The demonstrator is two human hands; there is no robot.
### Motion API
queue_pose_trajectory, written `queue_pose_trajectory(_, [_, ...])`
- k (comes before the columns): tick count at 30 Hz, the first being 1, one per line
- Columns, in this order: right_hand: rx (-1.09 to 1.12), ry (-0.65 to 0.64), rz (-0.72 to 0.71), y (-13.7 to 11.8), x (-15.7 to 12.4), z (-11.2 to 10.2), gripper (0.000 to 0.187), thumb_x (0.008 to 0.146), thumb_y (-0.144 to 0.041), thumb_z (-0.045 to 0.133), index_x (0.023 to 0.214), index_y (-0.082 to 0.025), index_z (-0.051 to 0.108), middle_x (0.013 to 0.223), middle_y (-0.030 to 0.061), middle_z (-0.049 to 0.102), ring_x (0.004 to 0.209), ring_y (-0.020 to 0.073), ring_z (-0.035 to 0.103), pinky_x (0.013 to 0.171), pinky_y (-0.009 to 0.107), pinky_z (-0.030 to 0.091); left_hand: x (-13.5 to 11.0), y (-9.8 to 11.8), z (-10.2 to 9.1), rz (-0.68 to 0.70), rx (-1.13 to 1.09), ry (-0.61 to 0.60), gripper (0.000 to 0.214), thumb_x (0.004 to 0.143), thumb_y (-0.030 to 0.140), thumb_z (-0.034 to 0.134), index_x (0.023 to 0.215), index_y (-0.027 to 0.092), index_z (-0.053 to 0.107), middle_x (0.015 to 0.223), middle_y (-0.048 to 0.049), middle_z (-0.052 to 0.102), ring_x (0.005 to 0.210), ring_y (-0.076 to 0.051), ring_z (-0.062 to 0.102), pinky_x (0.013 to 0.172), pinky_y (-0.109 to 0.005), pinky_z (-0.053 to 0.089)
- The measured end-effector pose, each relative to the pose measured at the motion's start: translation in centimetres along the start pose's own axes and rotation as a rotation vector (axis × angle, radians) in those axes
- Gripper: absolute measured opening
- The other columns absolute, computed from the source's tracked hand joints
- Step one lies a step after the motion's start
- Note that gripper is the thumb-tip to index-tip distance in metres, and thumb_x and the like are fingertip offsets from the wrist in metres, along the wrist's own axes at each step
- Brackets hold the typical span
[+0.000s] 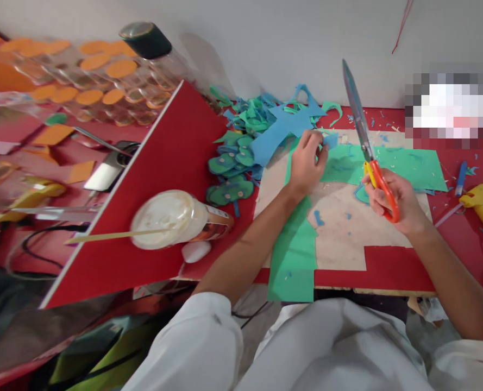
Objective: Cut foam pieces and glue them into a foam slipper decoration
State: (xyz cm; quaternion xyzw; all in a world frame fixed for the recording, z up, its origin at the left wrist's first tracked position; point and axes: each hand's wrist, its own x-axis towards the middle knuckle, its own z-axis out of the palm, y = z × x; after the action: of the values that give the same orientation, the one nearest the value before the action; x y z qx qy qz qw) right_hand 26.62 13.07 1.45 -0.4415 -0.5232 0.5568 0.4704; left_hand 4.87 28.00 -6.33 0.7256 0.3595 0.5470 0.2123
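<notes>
While left hand (307,165) pinches blue paper (331,141), right hand (402,202) curled round scissors (361,120)

Scissor blades (357,106) look shiny and metallic, handles (384,190) smooth plastic, green sheets (293,250) matt.

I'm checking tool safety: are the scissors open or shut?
The scissors look shut: above the right hand, their blades lie together in one narrow outline ending at a single tip.

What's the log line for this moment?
left hand: at small blue piece | right hand: holding orange-handled scissors, blades closed | green sheeting: across beige board
</notes>
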Motion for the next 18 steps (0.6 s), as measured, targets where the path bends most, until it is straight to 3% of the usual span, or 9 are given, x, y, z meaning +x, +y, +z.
queue_pose_trajectory(3, [0.057, -0.051, -0.015, 1.0, -0.2, -0.8, 0.070, 0.074, -0.086, 0.087, 0.103, -0.027, 0.063, 0.070, -0.0091, 0.048, 0.045, 0.0083, 0.037, 0.041, 0.028, 0.031, -0.9, 2.9, 0.4, 0.094, 0.010, -0.087, 0.019, 0.109, 0.039, 0.058, 0.097, 0.025, 0.061, 0.112, -0.0112, 0.070, 0.085, -0.020, 0.061, 0.079, -0.036, 0.047])
queue_pose_trajectory(5, [0.072, -0.062, -0.029, 1.8, -0.5, -1.2, 0.076, 0.072, -0.092, 0.083, 0.104, -0.027, 0.061, 0.072, -0.0085, 0.050, 0.045, 0.0083, 0.038, 0.041, 0.028, 0.032, -1.3, 4.3, 1.0, 0.060, -0.072, -0.063, 0.030, 0.109, 0.047, 0.058, 0.089, 0.025, 0.056, 0.092, -0.0060, 0.064, 0.076, -0.019, 0.055, 0.073, -0.036, 0.045])
queue_pose_trajectory(7, [0.127, -0.058, -0.030, 2.3, -0.6, -1.3, 0.074, 0.079, -0.095, 0.074, 0.106, -0.027, 0.060, 0.073, -0.0078, 0.052, 0.044, 0.0085, 0.038, 0.042, 0.029, 0.032, -1.6, 5.0, 1.7, -0.045, -0.208, -0.023, 0.043, 0.110, 0.056, 0.058, 0.081, 0.026, 0.047, 0.075, 0.0005, 0.049, 0.067, -0.016, 0.045, 0.066, -0.033, 0.040])
queue_pose_trajectory(9, [0.180, -0.060, -0.017, 2.5, -0.6, -1.3, 0.075, 0.084, -0.098, 0.065, 0.107, -0.028, 0.060, 0.073, -0.0070, 0.054, 0.044, 0.0097, 0.039, 0.042, 0.029, 0.035, -1.8, 5.0, 2.3, -0.160, -0.347, -0.028, 0.050, 0.109, 0.061, 0.059, 0.078, 0.026, 0.041, 0.067, 0.0038, 0.040, 0.061, -0.014, 0.039, 0.060, -0.031, 0.036])
queue_pose_trajectory(11, [0.180, -0.071, -0.008, 2.3, -0.3, -1.4, 0.080, 0.079, -0.105, 0.059, 0.106, -0.029, 0.060, 0.073, -0.0065, 0.054, 0.045, 0.0108, 0.039, 0.042, 0.031, 0.039, -1.9, 4.7, 2.7, -0.243, -0.454, -0.074, 0.053, 0.107, 0.063, 0.063, 0.076, 0.025, 0.041, 0.064, 0.0048, 0.041, 0.058, -0.013, 0.040, 0.057, -0.030, 0.035])
queue_pose_trajectory(14, [0.139, -0.100, 0.021, 2.0, 0.1, -1.3, 0.088, 0.069, -0.111, 0.059, 0.104, -0.030, 0.060, 0.074, -0.0054, 0.057, 0.046, 0.0113, 0.040, 0.043, 0.032, 0.044, -1.8, 4.0, 2.9, -0.300, -0.557, -0.116, 0.057, 0.102, 0.065, 0.070, 0.074, 0.025, 0.041, 0.061, 0.0062, 0.042, 0.053, -0.011, 0.042, 0.052, -0.028, 0.036])
queue_pose_trajectory(18, [0.131, -0.018, -0.061, 2.2, 0.1, -0.7, 0.081, 0.075, -0.106, 0.062, 0.098, -0.029, 0.063, 0.075, -0.0032, 0.060, 0.049, 0.0125, 0.044, 0.043, 0.031, 0.045, -1.7, 3.5, 3.2, -0.335, -0.632, -0.106, 0.057, 0.096, 0.068, 0.077, 0.077, 0.026, 0.042, 0.062, 0.0073, 0.043, 0.049, -0.010, 0.044, 0.046, -0.027, 0.036])
